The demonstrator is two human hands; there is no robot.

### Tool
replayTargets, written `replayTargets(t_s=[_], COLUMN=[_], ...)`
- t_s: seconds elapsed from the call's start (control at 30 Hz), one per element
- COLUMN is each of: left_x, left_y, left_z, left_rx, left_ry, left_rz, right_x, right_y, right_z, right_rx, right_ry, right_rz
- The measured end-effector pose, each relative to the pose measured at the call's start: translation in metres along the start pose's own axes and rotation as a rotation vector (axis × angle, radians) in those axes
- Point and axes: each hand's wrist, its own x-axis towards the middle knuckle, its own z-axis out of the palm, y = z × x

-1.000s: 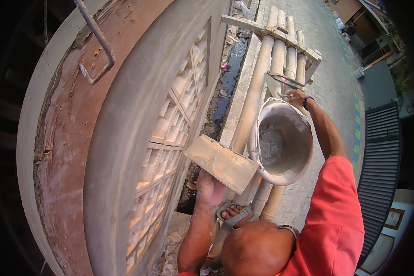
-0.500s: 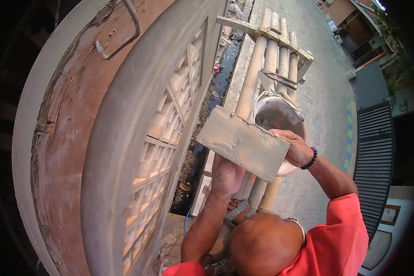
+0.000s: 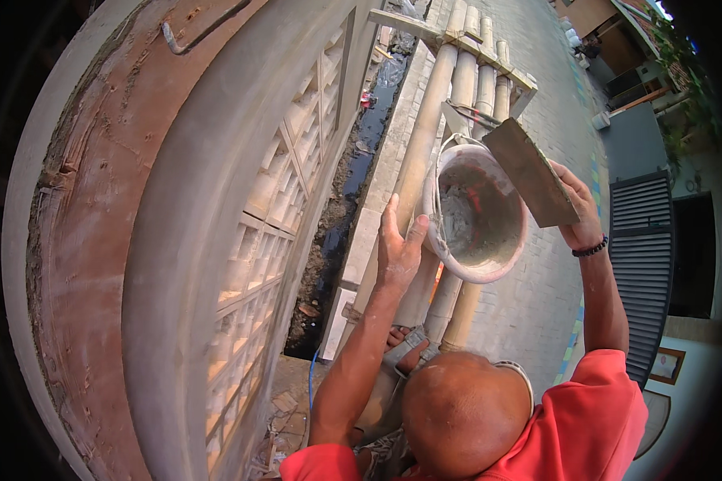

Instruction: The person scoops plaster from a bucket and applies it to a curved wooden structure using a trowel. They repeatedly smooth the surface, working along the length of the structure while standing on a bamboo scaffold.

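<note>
My right hand (image 3: 578, 208) grips a flat rectangular plastering float (image 3: 529, 172), held up and tilted over the right rim of a bucket. The float's broad face is dull grey-brown. My left hand (image 3: 399, 248) is empty, fingers apart, above the bamboo and beside the bucket's left rim; whether it touches either I cannot tell. The round bucket (image 3: 475, 271) is smeared with mortar and has a cord-like handle along its left side. Inside lies some grey wet mortar (image 3: 460, 218).
The bucket stands on a bench of bamboo poles (image 3: 433, 120) with a wooden crosspiece (image 3: 489, 56). Beyond it lie a triangular blade (image 3: 456, 120) and red-and-black handles (image 3: 481, 119). A latticed wall (image 3: 277, 192) and a wet drain (image 3: 361, 160) run along the left; a bent steel rod (image 3: 208, 30) juts out.
The float has moved right and up, from level over both hands to tilted in my right hand alone. My left hand has come away from under it and opened.
</note>
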Motion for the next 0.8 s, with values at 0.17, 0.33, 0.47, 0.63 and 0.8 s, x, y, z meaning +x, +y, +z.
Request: replayTargets(t_s=[0.17,0.33,0.47,0.63,0.8], left_x=[0.021,0.014,0.015,0.032,0.043], left_y=[-0.017,0.002,0.041,0.054,0.055], left_z=[0.036,0.032,-0.016,-0.042,-0.045], left_rx=[-0.092,-0.234,-0.156,0.078,0.169], left_ry=[-0.152,-0.009,-0.094,-0.193,-0.245], left_rz=[-0.030,-0.194,-0.173,-0.104,-0.128], right_x=[0.020,0.019,-0.007,-0.016,0.015], right_y=[0.021,0.011,-0.024,-0.023,0.023], right_z=[-0.011,0.010,0.006,0.026,0.080], right_rx=[-0.883,-1.414,-1.073,-1.116,-1.184], right_ry=[-0.070,-0.074,-0.031,-0.083,-0.419], right_rz=[0.056,-0.055,0.081,-0.146,-0.270])
